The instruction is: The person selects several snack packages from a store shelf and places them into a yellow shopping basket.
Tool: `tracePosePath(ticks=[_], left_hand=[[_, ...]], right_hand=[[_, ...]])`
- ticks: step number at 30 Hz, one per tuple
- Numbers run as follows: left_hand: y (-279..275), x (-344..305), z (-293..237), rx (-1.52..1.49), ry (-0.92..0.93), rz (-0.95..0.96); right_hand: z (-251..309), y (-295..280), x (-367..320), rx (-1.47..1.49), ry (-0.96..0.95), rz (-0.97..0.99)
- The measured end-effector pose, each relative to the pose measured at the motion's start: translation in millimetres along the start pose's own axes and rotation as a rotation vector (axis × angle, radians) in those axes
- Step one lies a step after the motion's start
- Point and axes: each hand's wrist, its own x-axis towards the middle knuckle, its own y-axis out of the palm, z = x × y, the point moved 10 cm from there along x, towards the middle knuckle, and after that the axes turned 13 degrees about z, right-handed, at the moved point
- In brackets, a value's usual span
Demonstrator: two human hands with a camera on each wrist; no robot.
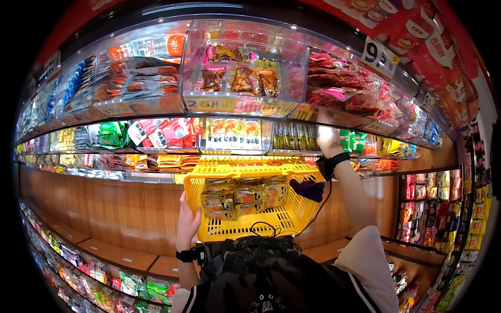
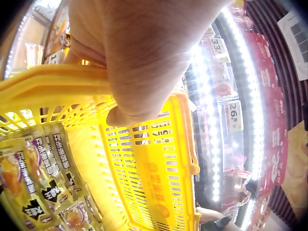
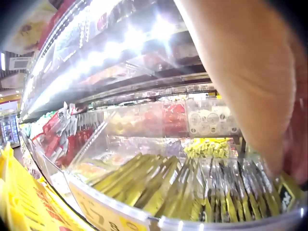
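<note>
My left hand (image 1: 189,221) grips the left side of a yellow basket (image 1: 250,231); in the left wrist view the thumb of that hand (image 2: 144,62) lies over the rim (image 2: 53,82). Inside the basket are several clear-and-gold packets (image 1: 249,195) and a dark purple item (image 1: 308,190). My right hand (image 1: 327,138) reaches into the middle shelf, at the right end of a row of upright gold-green packets (image 1: 295,136). In the right wrist view that hand (image 3: 250,72) hangs over the packets (image 3: 192,187); its fingertips are mostly hidden at the right edge.
Above is a shelf of clear bins (image 1: 237,78) with price tags. Green packets (image 1: 355,142) stand right of the right hand. A wood panel (image 1: 104,208) lies behind the basket, with lower shelves of snacks (image 1: 99,274) at left. A black cable (image 1: 324,201) runs from the right wrist.
</note>
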Motion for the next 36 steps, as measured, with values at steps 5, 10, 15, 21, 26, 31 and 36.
tracePosePath(ticks=[5,10,15,21,26,31,36], left_hand=[[1.0,0.1,2.5,0.006,0.001,0.004],[1.7,0.2,6.1,-0.024,-0.074,0.033],[-1.1,1.1,2.8,0.043,-0.032,-0.004],[0.0,0.8,-2.3,0.005,-0.007,0.017],[-1.1,0.3,6.5,0.025,-0.043,0.007],[-0.4,-0.6,2.4,0.023,-0.030,0.014],[-2.9,-1.1,-10.3,0.029,-0.047,0.019]], right_hand=[[-33.6,48.9,-1.5,0.003,0.084,0.291],[-11.9,39.5,-9.1,-0.065,0.162,0.301],[-3.3,20.3,-14.6,-0.074,0.229,0.275],[-15.7,39.7,-10.4,-0.026,0.182,0.197],[-17.1,35.0,-7.8,0.062,0.179,0.263],[-5.6,0.4,1.1,0.120,-0.095,-0.137],[-0.1,32.4,7.6,0.183,-0.023,0.143]])
